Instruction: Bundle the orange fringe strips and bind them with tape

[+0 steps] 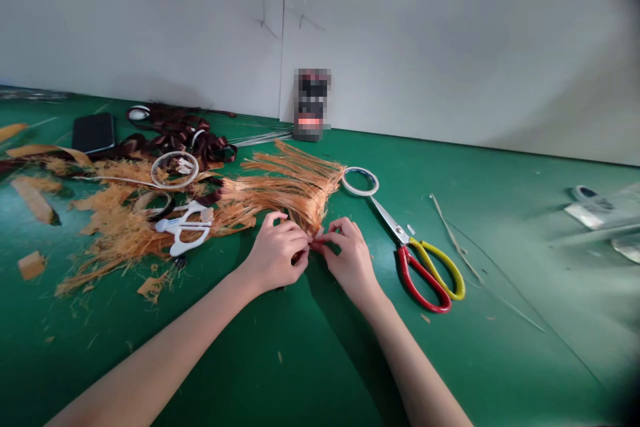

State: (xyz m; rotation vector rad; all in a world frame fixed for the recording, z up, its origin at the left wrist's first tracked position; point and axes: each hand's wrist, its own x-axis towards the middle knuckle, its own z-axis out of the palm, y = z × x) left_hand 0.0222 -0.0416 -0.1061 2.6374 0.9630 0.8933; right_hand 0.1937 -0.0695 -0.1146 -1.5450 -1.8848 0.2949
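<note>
The left hand (pixel 274 257) and right hand (pixel 347 260) pinch the narrow end of an orange straw bundle (pixel 280 195) with closed fingers, at the frame's center on the green desk (pixel 490 360). If the fingers loosen, thin strands could slip apart.

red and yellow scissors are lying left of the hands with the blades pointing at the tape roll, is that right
Wrong side: the head view shows the red and yellow scissors lying right of the left hand and right hand, not left. Their blades do point at the tape roll.
</note>
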